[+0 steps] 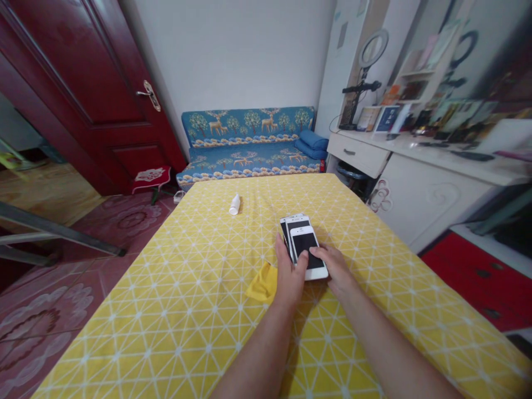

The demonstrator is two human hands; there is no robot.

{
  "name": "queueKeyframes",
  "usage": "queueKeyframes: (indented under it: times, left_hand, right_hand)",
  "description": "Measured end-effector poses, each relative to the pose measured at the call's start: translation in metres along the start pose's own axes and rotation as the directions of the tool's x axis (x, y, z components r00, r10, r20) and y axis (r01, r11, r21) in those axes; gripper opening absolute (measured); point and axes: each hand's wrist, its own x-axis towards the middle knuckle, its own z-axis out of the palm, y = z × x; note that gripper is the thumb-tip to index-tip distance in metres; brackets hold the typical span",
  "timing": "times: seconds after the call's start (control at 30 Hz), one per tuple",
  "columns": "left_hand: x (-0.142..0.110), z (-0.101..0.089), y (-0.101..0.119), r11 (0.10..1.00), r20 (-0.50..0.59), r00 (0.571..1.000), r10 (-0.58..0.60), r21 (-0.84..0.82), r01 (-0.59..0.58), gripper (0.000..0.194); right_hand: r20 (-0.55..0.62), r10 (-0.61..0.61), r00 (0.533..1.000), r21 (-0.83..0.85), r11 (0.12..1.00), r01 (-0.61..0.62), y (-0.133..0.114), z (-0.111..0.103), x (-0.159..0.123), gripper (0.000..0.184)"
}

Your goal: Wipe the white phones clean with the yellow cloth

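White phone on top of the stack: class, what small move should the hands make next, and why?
Probably slide the white phone sideways off the stack onto the yellow tablecloth: it sits askew on the darker phones, and the left hand and right hand touch it from both sides.

Your left hand (291,274) and right hand (334,269) grasp a white smartphone (305,249), which lies stacked on other phones (294,220) on the yellow-patterned table (166,343). A yellow cloth (262,282) lies just beside your left hand; a small white bottle (235,204) stands farther off.
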Motion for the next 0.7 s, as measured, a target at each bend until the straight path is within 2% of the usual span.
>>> queueKeyframes:
  times: [0.1, 0.2, 0.3, 0.47, 0.6, 0.7]
  left_hand:
    - [0.005, -0.002, 0.010, 0.995, 0.009, 1.000, -0.017, -0.103, 0.018, 0.086]
    - [0.007, -0.008, 0.021, 0.977, 0.061, 0.991, 0.118, -0.185, -0.105, 0.082]
    - [0.005, -0.012, 0.028, 0.953, 0.110, 0.971, 0.211, -0.244, -0.179, 0.088]
    - [0.000, -0.011, 0.026, 0.963, 0.267, 0.942, 0.203, -0.226, -0.144, 0.087]
    - [-0.002, -0.013, 0.021, 0.977, 0.289, 0.937, 0.196, -0.143, -0.160, 0.095]
    - [-0.002, -0.015, 0.019, 0.980, 0.286, 0.938, 0.197, -0.094, -0.177, 0.093]
  right_hand:
    - [0.117, -0.121, 0.986, 0.062, 0.992, 0.114, -0.001, 0.000, -0.002, 0.044]
    - [0.274, -0.195, 0.942, 0.125, 0.978, 0.166, -0.006, -0.004, -0.003, 0.061]
    - [0.351, -0.169, 0.921, 0.092, 0.985, 0.145, -0.010, -0.012, -0.001, 0.070]
    - [0.369, -0.116, 0.922, -0.082, 0.984, 0.157, -0.011, -0.029, 0.003, 0.064]
    - [0.427, -0.090, 0.900, -0.299, 0.925, 0.234, -0.010, -0.032, 0.003, 0.048]
    - [0.461, -0.138, 0.876, -0.310, 0.901, 0.304, -0.009, -0.029, 0.002, 0.050]
